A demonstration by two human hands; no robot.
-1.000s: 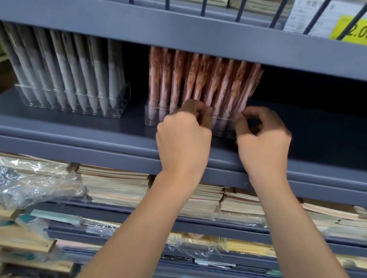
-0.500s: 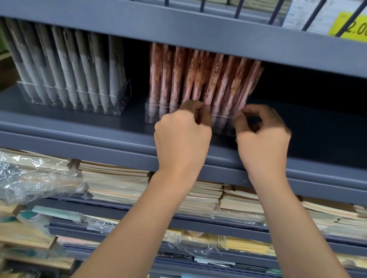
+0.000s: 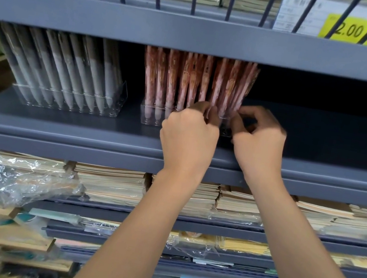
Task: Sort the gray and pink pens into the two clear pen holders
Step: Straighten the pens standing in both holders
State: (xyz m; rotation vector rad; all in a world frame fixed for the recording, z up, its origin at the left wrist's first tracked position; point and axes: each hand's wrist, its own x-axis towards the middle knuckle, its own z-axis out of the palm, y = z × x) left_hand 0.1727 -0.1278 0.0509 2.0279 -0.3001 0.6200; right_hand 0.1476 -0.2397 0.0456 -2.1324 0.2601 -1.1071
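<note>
Barely anything's moved since a second ago, both hands still parked at the pink pens [image 3: 197,80] in their clear holder [image 3: 151,119]. Left hand [image 3: 188,139] pinches one low down, right hand [image 3: 259,144] pinches the row's right end. Gray pens [image 3: 67,71] sit well left.

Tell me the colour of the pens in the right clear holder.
The pink pens are pink with a brownish pattern, best seen in the head view.
</note>
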